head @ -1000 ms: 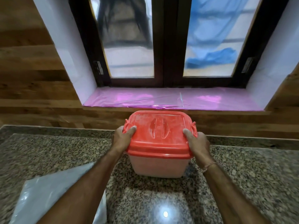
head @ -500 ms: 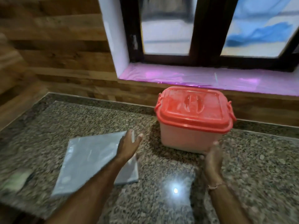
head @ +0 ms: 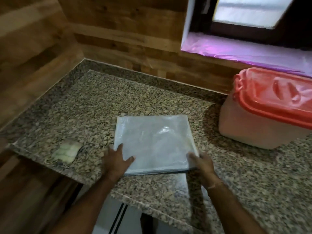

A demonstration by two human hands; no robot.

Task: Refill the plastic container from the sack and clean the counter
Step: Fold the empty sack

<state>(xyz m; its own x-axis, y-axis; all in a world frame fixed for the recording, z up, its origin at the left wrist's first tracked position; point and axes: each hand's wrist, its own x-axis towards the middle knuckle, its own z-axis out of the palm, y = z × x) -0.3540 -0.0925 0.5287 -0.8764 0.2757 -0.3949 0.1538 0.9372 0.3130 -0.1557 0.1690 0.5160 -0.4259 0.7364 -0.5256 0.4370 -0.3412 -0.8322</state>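
Granite counter [head: 94,105] speckled in brown and grey, filling a corner under wood-panelled walls [head: 118,31], with a window sill [head: 244,51] covered in shiny pink film running along the upper right. Lying flat near the counter's front edge, a folded whitish sack [head: 152,141], squarish and slightly glossy. Resting on its near left corner, the left hand [head: 116,161], palm down, fingers spread and apart, pressing rather than clamping. Meeting its near right corner, the right hand [head: 202,164], fingers curled at the edge with the thumb on top; whether actually pinching the sack or only touching it, cannot tell through the blur. Standing well apart to the right of the sack, against the back wall below the sill, the plastic container [head: 249,129], translucent and pale, sitting upright with its red lid [head: 276,97] closed on top. Lying to the left of the sack near the front edge, a small pale greenish pad [head: 67,152], blurred.
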